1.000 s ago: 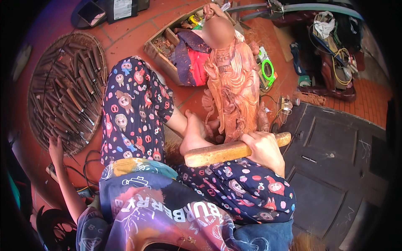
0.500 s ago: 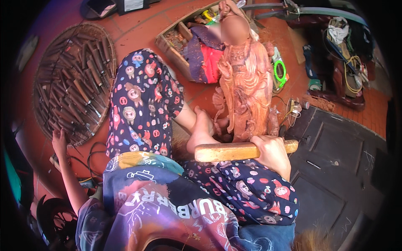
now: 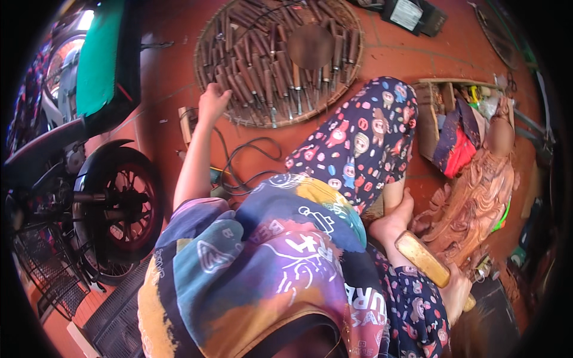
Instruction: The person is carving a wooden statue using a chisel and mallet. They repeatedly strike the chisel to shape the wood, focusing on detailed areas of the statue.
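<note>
My left hand [image 3: 213,102] is at the near left rim of a round woven tray [image 3: 200,89], its fingers apart and nothing visible in them. Many wood-handled carving chisels [image 3: 253,77] lie in that tray, handles mostly pointing away and metal blades toward me. My right hand [image 3: 456,293] is wrapped around the lower part of a wooden mallet [image 3: 422,259], a thick yellowish bar resting over my right thigh. Just beyond the mallet leans a carved reddish wooden statue [image 3: 474,206] of a robed figure, tilted to the right in view.
A wooden box [image 3: 427,119] holding cloth and tools stands behind the statue. On the left is a motorbike wheel [image 3: 122,209]. A black cable [image 3: 230,161] loops on the tiled floor between the tray and my body. My bare foot [image 3: 391,224] is next to the mallet.
The view has turned left, so the tray now sits at the top middle and the statue at the right. My left hand stays by the tray's rim; my right hand keeps the mallet.
</note>
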Demonstrator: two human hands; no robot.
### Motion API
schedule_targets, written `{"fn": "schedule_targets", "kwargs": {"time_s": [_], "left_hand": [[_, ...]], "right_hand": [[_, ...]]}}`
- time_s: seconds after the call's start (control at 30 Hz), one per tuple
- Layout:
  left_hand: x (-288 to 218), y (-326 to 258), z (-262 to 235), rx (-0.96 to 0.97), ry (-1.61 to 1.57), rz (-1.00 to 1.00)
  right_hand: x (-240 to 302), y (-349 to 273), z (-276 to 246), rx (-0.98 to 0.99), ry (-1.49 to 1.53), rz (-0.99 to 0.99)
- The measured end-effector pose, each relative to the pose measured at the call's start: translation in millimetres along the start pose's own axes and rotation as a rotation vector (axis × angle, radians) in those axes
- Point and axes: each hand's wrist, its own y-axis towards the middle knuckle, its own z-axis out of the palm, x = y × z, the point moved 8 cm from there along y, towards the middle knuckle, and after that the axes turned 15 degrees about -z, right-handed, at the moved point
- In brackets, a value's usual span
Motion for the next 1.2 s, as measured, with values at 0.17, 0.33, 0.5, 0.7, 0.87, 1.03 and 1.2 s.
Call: {"fn": "schedule_targets", "kwargs": {"time_s": [0.17, 0.33, 0.5, 0.7, 0.87, 1.03, 1.2], "left_hand": [[-25.8, -11.1, 12.3, 0.131, -0.123, -0.055], [-35.1, 0.4, 24.5, 0.143, -0.154, -0.067], [14.7, 38.4, 19.2, 0.098, -0.050, -0.199], [19.4, 24.2, 3.9, -0.033, 0.017, -0.086], [-25.1, -4.6, 33.2, -0.063, 0.216, -0.013], [-15.3, -6.2, 74.3, 0.194, 0.370, -0.213], [1.8, 13.8, 23.6, 0.280, 0.426, -0.119]], "right_hand": [[1.6, -2.0, -7.5, -0.036, -0.032, -0.042], [4.5, 2.8, -19.3, -0.042, -0.253, -0.194], [27.2, -32.0, 4.5, -0.030, -0.129, -0.044], [10.2, -15.3, -0.2, -0.047, -0.117, -0.129], [-34.1, 48.4, -52.7, 0.129, -0.757, -0.888], [129.6, -36.5, -83.4, 0.611, -1.575, -1.006], [172.0, -63.8, -123.9, 0.687, -1.609, -1.146]]}}
